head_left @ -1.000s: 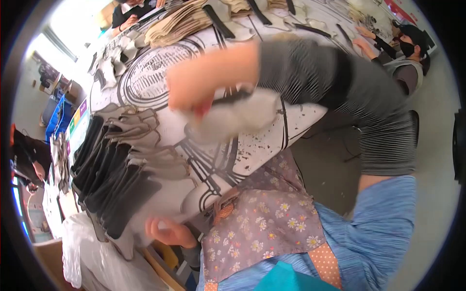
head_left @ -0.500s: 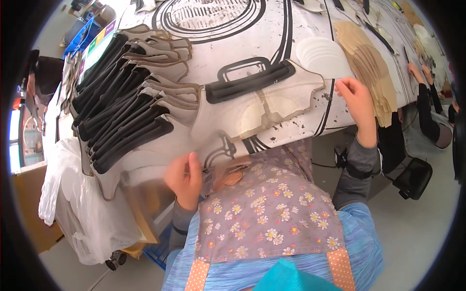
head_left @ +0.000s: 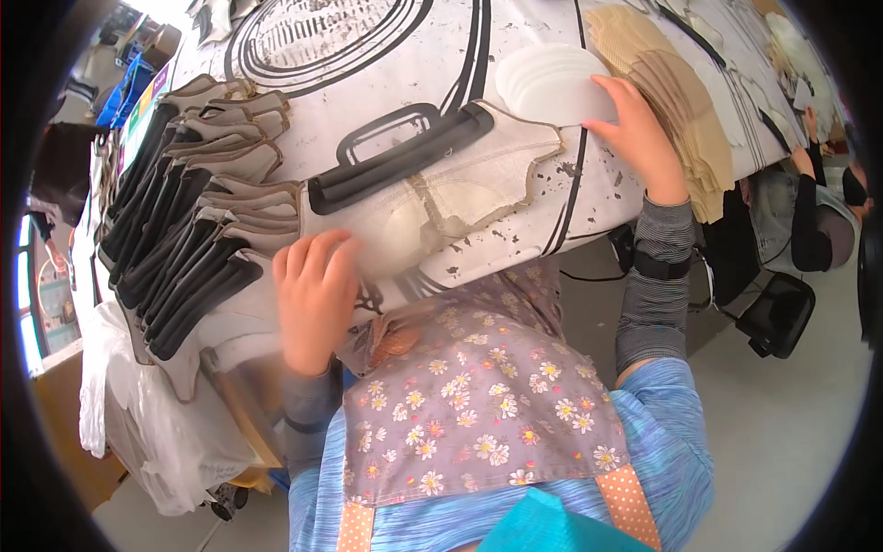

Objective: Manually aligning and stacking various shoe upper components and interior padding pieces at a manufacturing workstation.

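Observation:
A light grey shaped fabric piece point(head_left: 478, 179) with a black padded band along its far edge lies on the table in front of me. A blurred, pale rounded patch shows near its left end. Beside that end, my left hand point(head_left: 317, 294) hovers with fingers loosely bent and apart, smeared by motion; I see nothing in it. My right hand point(head_left: 639, 138) is at the right edge of a fanned stack of thin white round discs point(head_left: 538, 78). Its thumb and forefinger are spread and touch the edge; no disc is lifted.
Many similar grey pieces with black bands point(head_left: 189, 212) overlap in a pile at left. Beige mesh-like sheets point(head_left: 667, 97) lie fanned beyond my right hand. A clear plastic bag point(head_left: 156, 414) hangs at the left table edge. Another person's hands point(head_left: 808, 138) work at far right.
My right hand has moved in to the white discs. My left hand has risen from the table's near edge to beside the fabric piece. The whole view has shifted a little.

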Available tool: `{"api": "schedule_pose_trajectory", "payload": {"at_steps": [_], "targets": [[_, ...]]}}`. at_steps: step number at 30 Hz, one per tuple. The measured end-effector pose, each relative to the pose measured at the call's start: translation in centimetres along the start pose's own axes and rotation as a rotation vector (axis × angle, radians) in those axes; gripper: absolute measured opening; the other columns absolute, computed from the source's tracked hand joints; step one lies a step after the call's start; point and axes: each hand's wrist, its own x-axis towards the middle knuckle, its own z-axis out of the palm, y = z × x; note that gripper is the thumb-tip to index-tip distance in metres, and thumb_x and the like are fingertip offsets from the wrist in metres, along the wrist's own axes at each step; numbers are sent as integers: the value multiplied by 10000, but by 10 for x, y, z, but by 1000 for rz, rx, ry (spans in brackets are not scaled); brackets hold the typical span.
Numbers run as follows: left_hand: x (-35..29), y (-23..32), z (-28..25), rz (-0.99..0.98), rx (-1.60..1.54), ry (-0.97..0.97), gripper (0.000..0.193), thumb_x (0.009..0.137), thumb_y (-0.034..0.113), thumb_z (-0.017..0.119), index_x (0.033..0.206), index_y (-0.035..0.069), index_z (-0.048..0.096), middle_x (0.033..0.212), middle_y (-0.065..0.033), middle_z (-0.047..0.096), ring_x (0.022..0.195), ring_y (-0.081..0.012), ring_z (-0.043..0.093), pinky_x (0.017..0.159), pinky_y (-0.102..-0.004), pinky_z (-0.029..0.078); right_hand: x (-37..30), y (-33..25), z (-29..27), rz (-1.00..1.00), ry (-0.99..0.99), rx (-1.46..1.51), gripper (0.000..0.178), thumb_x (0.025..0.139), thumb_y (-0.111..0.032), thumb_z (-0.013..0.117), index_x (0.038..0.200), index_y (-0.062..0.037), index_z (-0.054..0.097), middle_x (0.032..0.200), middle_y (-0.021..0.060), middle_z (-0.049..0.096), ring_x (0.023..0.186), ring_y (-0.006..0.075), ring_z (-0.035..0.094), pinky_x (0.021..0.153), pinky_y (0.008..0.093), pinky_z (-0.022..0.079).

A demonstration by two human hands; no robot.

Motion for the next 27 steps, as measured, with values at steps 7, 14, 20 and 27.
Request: {"api": "schedule_pose_trajectory", "payload": {"at_steps": [7,14,20,27], "targets": [[4,-3,0,12,24,-13,385,711,9,658,1074,121,604,1106,-27,614,1031,-264,559,935,-433,395,4,7,0,257,16,-94,659,744,-231,793,1307,-21,521,1263,184,551,1182,344,535,980,398,451],[-2,-10,5,127,108,-11,344,708,119,641,1051,139,627,1094,-4,621,1018,-205,568,963,-435,391,-13,8,5,110,204,-164,536,753,-166,775,1206,1,543,1125,193,564,1062,382,551,904,436,464],[-5,-6,6,94,72,-4,282,753,21,644,1023,100,625,1057,-39,630,1014,-257,572,982,-460,385,-30,0,-8,125,282,-94,508,779,-167,748,1199,0,516,1158,204,565,1035,381,557,873,424,466],[-29,8,18,-50,41,189,274,793,10,646,1059,60,603,1047,-98,617,1013,-298,561,1035,-509,342,-13,-21,-143,329,-288,-105,268,820,-233,722,962,-16,656,867,124,668,800,218,630,717,328,496]]}}
